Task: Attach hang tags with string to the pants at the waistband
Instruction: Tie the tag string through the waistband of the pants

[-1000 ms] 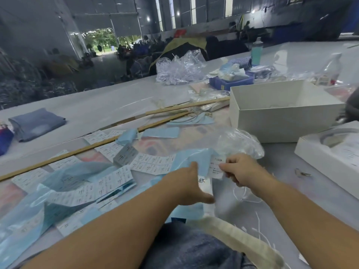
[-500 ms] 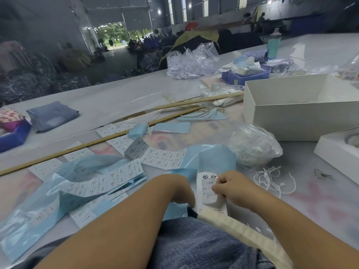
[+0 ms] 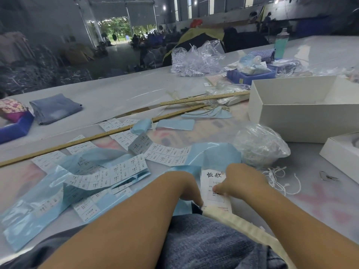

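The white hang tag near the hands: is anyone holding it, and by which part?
Yes. The right hand pinches the hang tag at its right edge, thumb on its printed face. The left hand touches its lower left corner, next to the cream waistband.

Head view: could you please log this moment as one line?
left hand: on tag's left edge | right hand: thumb pressing sticker on hang tag | pants: waistband below tag | loose strings: untouched

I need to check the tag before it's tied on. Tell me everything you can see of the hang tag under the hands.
The hang tag is a white paper card with two large dark characters on top and small print below. It lies flat, upright to the viewer, its lower edge at the pants' cream waistband. The right hand thumb presses it; the left hand touches its left edge.
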The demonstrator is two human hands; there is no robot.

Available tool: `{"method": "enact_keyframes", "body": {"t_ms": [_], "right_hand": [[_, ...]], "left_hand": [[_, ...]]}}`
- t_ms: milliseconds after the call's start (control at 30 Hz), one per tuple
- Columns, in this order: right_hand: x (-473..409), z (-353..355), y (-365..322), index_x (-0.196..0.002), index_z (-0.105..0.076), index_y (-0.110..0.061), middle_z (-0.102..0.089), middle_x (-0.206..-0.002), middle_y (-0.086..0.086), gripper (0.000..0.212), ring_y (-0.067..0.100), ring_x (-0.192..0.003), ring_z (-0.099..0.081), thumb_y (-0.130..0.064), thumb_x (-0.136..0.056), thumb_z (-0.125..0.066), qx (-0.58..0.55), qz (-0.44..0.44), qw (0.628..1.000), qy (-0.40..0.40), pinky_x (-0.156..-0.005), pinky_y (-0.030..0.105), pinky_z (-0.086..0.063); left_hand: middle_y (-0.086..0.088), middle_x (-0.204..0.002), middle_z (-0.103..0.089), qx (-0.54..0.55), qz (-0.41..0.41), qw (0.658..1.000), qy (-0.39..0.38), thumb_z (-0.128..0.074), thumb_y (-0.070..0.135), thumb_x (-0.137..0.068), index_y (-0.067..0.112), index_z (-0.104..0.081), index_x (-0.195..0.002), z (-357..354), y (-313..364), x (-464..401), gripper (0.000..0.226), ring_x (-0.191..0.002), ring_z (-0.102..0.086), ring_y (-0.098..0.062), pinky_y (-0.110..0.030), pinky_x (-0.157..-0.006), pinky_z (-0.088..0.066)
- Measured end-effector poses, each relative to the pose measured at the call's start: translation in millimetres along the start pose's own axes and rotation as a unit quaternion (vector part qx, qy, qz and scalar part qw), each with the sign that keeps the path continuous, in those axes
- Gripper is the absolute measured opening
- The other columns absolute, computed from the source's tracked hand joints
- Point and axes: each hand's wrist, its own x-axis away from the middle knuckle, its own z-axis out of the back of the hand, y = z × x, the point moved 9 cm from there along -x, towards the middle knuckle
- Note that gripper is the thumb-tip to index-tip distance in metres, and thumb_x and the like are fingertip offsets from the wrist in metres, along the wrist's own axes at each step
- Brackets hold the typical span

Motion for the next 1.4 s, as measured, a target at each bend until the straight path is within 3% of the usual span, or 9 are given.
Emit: {"method": "enact_keyframes", "body": {"t_ms": [100, 200, 333, 433, 533, 767, 967, 1100, 1400], "right_hand": [[-5.7, -0.1, 9.8, -0.076, -0.054, -0.024, -0.061, -0.082, -0.007, 0.057, 0.014, -0.079, -0.060, -0.073, -0.057, -0.075, 0.001, -0.021, 0.999, -0.037, -0.074, 0.032, -0.051], [-2.1, -13.8, 10.9, -0.064, -0.053, -0.021, -0.061, -0.069, -0.008, 0.048, 0.006, -0.060, -0.055, -0.063, -0.067, -0.078, -0.090, 0.016, 0.995, -0.034, -0.051, 0.024, -0.036], [6.8, -13.9, 16.7, -0.054, -0.049, -0.020, -0.055, -0.056, -0.008, 0.044, 0.006, -0.053, -0.051, -0.048, -0.078, -0.073, -0.161, 0.031, 0.986, 0.035, -0.046, 0.025, -0.031], [11.9, -8.6, 19.9, -0.056, -0.052, -0.019, -0.057, -0.064, -0.005, 0.032, 0.011, -0.060, -0.053, -0.034, -0.080, -0.066, -0.158, 0.045, 0.984, 0.068, -0.053, 0.029, -0.038], [16.6, 1.7, 39.5, -0.064, -0.054, -0.021, -0.057, -0.074, -0.007, 0.022, 0.015, -0.071, -0.055, -0.030, -0.084, -0.060, -0.143, 0.019, 0.983, 0.110, -0.059, 0.031, -0.041], [18.6, -9.9, 87.8, -0.075, -0.041, -0.024, -0.056, -0.093, 0.001, 0.020, 0.025, -0.087, -0.056, -0.032, -0.090, -0.050, -0.044, -0.042, 0.995, 0.081, -0.066, 0.030, -0.038], [22.3, -10.2, 84.7, -0.083, -0.044, -0.023, -0.063, -0.104, 0.004, 0.012, 0.026, -0.091, -0.061, -0.016, -0.093, -0.044, -0.005, -0.001, 0.993, 0.114, -0.064, 0.029, -0.033], [24.5, -5.4, 79.8, -0.071, -0.035, -0.022, -0.060, -0.098, 0.004, 0.026, 0.024, -0.084, -0.055, -0.027, -0.095, -0.046, -0.003, 0.014, 0.993, 0.120, -0.065, 0.030, -0.034], [25.0, -11.5, 70.6, -0.089, -0.047, -0.018, -0.059, -0.108, 0.008, 0.012, 0.026, -0.102, -0.057, -0.007, -0.088, -0.044, 0.031, 0.028, 0.995, 0.089, -0.071, 0.028, -0.035]], "left_hand": [[0.001, -0.089, -0.055, -0.004, 0.004, 1.000, 0.000, -0.070, 0.053, -0.083, 0.020, -0.053, -0.089, -0.9, -2.5, -0.1, 0.038, -0.088, -0.055, -0.020, -0.032, -0.082, -0.046], [-0.001, -0.085, -0.062, 0.040, -0.009, 0.999, 0.027, -0.071, 0.048, -0.082, 0.021, -0.052, -0.075, 4.9, 1.5, 1.3, 0.034, -0.086, -0.062, -0.020, -0.028, -0.068, -0.043], [-0.002, -0.097, -0.067, 0.064, -0.058, 0.989, 0.121, -0.068, 0.054, -0.081, 0.021, -0.063, -0.097, 20.0, 25.3, 5.1, 0.037, -0.092, -0.063, -0.020, -0.028, -0.063, -0.044], [0.004, -0.091, -0.059, 0.004, -0.050, 0.982, 0.180, -0.056, 0.068, -0.081, 0.023, -0.058, -0.095, 17.4, 39.3, 8.5, 0.047, -0.084, -0.055, -0.017, -0.029, -0.061, -0.036], [0.000, -0.104, -0.062, -0.022, -0.027, 0.980, 0.197, -0.046, 0.075, -0.080, 0.027, -0.061, -0.113, 8.8, 46.0, 6.3, 0.060, -0.093, -0.056, -0.021, -0.032, -0.068, -0.037], [0.003, -0.074, -0.049, -0.037, 0.002, 0.981, 0.190, -0.046, 0.089, -0.065, 0.022, -0.050, -0.074, 3.7, 44.4, 4.9, 0.068, -0.076, -0.052, -0.020, -0.030, -0.060, -0.035], [0.005, -0.087, -0.051, -0.006, -0.016, 0.988, 0.151, -0.052, 0.065, -0.079, 0.026, -0.048, -0.089, 3.6, 54.8, 11.4, 0.040, -0.085, -0.050, -0.019, -0.031, -0.072, -0.039], [0.004, -0.075, -0.047, 0.037, -0.037, 0.986, 0.156, -0.049, 0.027, -0.084, 0.019, -0.044, -0.071, 15.9, 63.1, 20.2, 0.016, -0.066, -0.045, -0.011, -0.026, -0.056, -0.035], [0.001, -0.065, -0.044, 0.058, -0.034, 0.984, 0.167, -0.049, 0.009, -0.083, 0.015, -0.041, -0.063, 19.5, 61.0, 21.9, 0.022, -0.056, -0.040, -0.012, -0.025, -0.046, -0.029]]}}
